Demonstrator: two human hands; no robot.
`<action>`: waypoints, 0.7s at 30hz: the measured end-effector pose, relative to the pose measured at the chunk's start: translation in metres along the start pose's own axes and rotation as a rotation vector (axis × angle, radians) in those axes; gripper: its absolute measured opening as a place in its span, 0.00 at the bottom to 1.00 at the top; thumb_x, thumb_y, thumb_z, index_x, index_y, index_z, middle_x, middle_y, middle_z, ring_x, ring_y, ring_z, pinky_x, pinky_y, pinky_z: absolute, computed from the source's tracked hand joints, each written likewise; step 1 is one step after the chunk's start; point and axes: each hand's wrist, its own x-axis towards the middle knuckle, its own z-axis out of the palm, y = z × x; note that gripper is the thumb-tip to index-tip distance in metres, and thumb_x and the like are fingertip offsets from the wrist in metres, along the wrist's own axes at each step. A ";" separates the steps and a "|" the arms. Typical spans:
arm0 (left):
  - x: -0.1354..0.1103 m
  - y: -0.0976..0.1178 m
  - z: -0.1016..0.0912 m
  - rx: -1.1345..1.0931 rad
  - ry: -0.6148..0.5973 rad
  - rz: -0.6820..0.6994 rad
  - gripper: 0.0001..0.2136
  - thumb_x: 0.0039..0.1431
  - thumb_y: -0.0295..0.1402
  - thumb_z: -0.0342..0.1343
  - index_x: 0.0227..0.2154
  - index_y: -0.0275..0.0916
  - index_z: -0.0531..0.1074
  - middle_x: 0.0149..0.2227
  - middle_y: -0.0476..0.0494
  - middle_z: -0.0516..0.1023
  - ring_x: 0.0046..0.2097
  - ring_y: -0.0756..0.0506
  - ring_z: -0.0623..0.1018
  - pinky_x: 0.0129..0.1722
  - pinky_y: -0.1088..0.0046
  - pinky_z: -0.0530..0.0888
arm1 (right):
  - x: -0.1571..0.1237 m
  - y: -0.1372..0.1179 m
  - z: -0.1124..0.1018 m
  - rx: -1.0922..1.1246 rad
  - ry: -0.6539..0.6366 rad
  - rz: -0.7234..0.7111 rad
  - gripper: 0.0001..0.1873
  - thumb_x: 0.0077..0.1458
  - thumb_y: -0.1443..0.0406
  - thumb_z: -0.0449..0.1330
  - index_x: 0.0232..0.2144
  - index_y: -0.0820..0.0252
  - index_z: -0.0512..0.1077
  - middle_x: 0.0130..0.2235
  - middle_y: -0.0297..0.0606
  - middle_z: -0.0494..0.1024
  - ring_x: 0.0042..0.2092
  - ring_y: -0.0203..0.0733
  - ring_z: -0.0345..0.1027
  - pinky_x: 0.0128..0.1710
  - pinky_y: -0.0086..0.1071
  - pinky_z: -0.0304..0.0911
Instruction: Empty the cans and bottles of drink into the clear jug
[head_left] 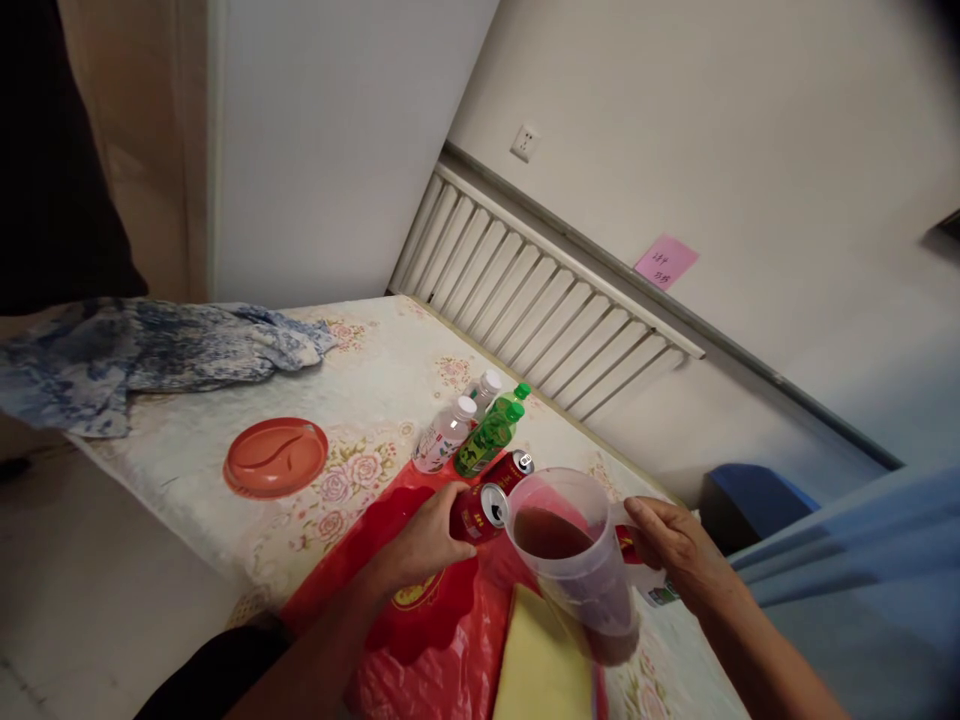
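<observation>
My left hand (426, 540) is wrapped round a red drink can (480, 512), tipped on its side with its opened top against the rim of a clear plastic pitcher (577, 555). Dark reddish liquid fills the lower part of the pitcher. At the pitcher's right side my right hand (671, 550) grips the handle. A second red can (512, 469) lies just behind the first. Beyond it lie two clear bottles with white caps (444, 436) and two green bottles (489, 436).
A red plastic bag (420, 620) and a yellow pad (540, 665) lie under my hands on the floral tablecloth (375, 370). An orange divided plate (276, 457) sits to the left, a blue patterned cloth (142, 350) at the far left. A radiator (540, 300) lines the wall behind.
</observation>
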 end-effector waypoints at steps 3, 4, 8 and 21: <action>0.000 -0.001 0.000 0.015 0.009 0.001 0.27 0.43 0.25 0.60 0.49 0.46 0.63 0.52 0.47 0.76 0.52 0.44 0.76 0.49 0.73 0.72 | -0.001 -0.006 0.000 -0.030 -0.018 -0.003 0.34 0.46 0.34 0.54 0.15 0.55 0.55 0.15 0.26 0.54 0.20 0.32 0.45 0.22 0.31 0.44; -0.001 -0.001 0.000 0.009 0.009 0.004 0.27 0.43 0.25 0.60 0.49 0.46 0.63 0.51 0.48 0.76 0.52 0.44 0.76 0.48 0.73 0.72 | -0.001 -0.006 -0.001 -0.039 -0.026 -0.007 0.33 0.46 0.34 0.54 0.15 0.55 0.55 0.15 0.26 0.54 0.20 0.32 0.44 0.22 0.31 0.43; -0.002 -0.003 0.000 -0.043 0.008 0.027 0.27 0.43 0.25 0.60 0.48 0.46 0.64 0.50 0.48 0.76 0.50 0.45 0.76 0.47 0.74 0.72 | 0.000 -0.006 -0.003 -0.058 -0.046 -0.040 0.32 0.49 0.37 0.53 0.15 0.55 0.55 0.16 0.26 0.55 0.21 0.32 0.45 0.22 0.30 0.44; -0.002 -0.002 0.000 -0.037 0.003 0.008 0.29 0.42 0.23 0.61 0.51 0.45 0.64 0.53 0.48 0.75 0.54 0.43 0.75 0.52 0.71 0.71 | 0.007 -0.006 -0.004 -0.076 -0.073 -0.045 0.30 0.51 0.39 0.54 0.15 0.54 0.56 0.16 0.26 0.54 0.21 0.33 0.49 0.23 0.30 0.52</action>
